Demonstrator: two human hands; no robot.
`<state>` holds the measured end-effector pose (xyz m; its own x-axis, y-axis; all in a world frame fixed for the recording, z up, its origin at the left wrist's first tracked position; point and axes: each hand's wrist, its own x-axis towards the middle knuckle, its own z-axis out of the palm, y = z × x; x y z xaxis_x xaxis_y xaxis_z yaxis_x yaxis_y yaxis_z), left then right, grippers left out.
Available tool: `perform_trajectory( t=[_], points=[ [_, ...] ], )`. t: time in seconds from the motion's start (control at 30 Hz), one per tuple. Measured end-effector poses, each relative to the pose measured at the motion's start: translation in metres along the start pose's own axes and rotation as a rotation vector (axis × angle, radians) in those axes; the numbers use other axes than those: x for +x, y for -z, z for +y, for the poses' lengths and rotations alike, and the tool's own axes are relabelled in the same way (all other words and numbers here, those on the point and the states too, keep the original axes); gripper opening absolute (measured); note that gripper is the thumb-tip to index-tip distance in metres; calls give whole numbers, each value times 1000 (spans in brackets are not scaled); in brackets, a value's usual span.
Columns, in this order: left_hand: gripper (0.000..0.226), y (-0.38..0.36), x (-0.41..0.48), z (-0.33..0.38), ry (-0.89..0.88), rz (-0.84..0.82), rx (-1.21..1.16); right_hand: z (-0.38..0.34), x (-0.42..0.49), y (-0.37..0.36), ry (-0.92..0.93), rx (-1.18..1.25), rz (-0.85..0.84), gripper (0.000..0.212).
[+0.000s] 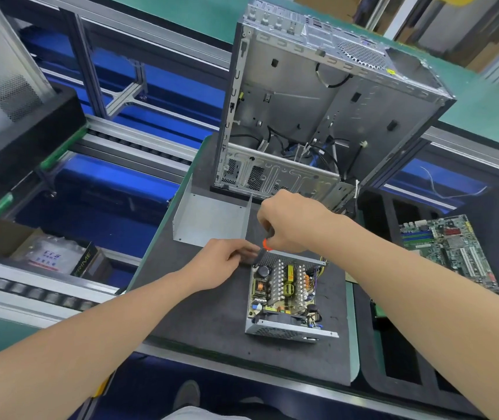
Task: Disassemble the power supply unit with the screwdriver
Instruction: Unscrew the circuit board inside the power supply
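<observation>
Gutted computer case [317,110] stands at the back of the table [211,322], with a bent metal cover [208,219] just in front of it. Nearer, the power supply unit [284,298] sits open-topped, coils and heatsinks exposed. Left hand [227,259] pinches its far left corner, though blur hides the detail. Right hand [290,222] is clenched round the screwdriver [267,237], tip down at that corner. Stiff shell, probably hefty, fragile board: hold the walls, not the components.

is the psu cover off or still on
Off. The power supply unit is open on top, with its circuit board and heatsinks exposed. A bent metal sheet, likely its cover, lies apart behind it.
</observation>
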<state>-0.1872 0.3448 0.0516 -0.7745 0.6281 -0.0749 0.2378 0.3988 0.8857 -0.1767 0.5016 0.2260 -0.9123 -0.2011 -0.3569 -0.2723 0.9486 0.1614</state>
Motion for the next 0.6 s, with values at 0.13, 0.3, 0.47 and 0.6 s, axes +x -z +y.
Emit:
perform_trajectory(
  t=[0.13,0.3,0.47,0.6],
  points=[
    [43,3,4,15,-1,46,-114,-1,2,3,222,-11,-38,13],
    [23,4,17,31,-33,58,-76,8,1,0,333,-48,-50,23],
    [30,13,25,38,-106,-4,-70,11,0,-9,73,38,69,38],
    [33,19,26,38,-128,-79,-154,4,4,-13,-138,-9,81,36]
  ],
)
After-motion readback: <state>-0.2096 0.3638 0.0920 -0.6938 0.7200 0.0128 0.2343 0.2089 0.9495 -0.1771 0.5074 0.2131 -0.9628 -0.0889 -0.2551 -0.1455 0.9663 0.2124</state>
